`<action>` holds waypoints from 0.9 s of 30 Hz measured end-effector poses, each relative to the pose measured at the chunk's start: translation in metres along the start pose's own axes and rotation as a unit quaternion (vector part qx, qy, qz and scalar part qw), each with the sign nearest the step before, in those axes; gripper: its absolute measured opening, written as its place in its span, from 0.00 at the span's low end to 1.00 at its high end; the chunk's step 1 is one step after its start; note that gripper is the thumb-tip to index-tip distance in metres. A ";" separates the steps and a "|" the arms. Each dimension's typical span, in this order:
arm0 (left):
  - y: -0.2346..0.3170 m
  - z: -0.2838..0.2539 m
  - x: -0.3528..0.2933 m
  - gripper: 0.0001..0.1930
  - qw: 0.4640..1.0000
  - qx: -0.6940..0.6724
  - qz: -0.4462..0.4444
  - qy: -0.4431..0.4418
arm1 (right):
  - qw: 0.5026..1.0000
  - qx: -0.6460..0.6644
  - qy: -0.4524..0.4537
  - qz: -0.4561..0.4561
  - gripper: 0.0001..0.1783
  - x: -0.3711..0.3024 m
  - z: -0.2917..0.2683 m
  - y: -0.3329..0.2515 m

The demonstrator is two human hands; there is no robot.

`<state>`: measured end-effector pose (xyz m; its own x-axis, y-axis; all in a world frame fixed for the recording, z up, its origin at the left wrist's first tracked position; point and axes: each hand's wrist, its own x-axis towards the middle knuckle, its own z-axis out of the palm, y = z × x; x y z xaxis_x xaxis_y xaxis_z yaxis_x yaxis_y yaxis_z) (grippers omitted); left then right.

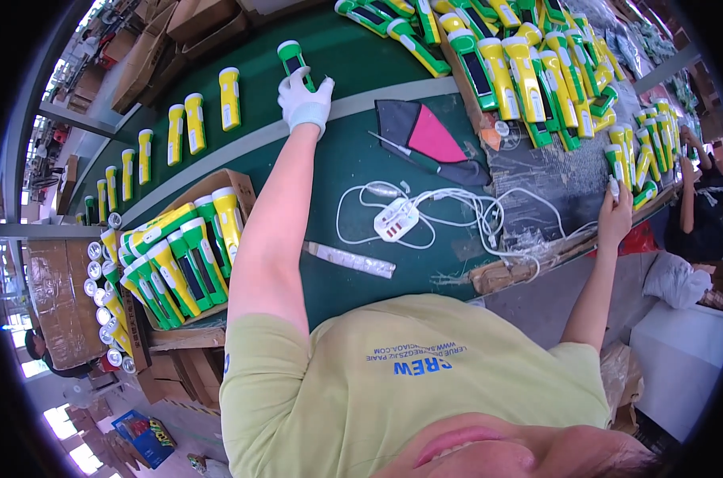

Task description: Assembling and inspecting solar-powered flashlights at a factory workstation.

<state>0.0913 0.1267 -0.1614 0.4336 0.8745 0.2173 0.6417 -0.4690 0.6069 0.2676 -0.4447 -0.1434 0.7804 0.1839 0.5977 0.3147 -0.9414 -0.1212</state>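
My left hand (304,102), in a white glove, reaches forward over the green belt. Its fingers close around the lower end of a green flashlight (291,56) with a white head and a dark panel. My right hand (615,213) is stretched far to the right, at the table's edge beside a pile of yellow and green flashlights (642,151). Something small and white shows at its closed fingertips; I cannot make out what it is. A row of yellow flashlights (195,123) stretches along the belt to the left of my left hand.
A carton (242,185) of flashlights stands at left. On the table lie a white power strip (396,220) with tangled cables, a grey-and-pink cloth (433,135), a screwdriver-like tool (405,150) and a wrapped strip (352,260). More flashlights (525,76) heap at back right. Another person (700,199) works at far right.
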 end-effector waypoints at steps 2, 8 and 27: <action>-0.018 0.012 0.018 0.37 0.988 0.145 0.012 0.043 | 0.983 0.183 -0.016 0.017 0.15 -0.006 -0.014 -0.038; -0.030 0.002 0.029 0.23 0.664 -0.684 -0.293 -0.077 | 0.908 0.382 -0.107 -0.136 0.08 -0.026 -0.058 -0.167; 0.027 -0.166 -0.158 0.23 0.873 -0.011 0.467 -0.140 | 0.586 0.653 -0.479 0.041 0.19 -0.047 -0.068 -0.308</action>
<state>-0.0647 -0.0036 -0.0526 0.9010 0.0468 0.4314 -0.0849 -0.9559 0.2812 0.0974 -0.1822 -0.0805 0.5708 0.8155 -0.0960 -0.0885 -0.0551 -0.9946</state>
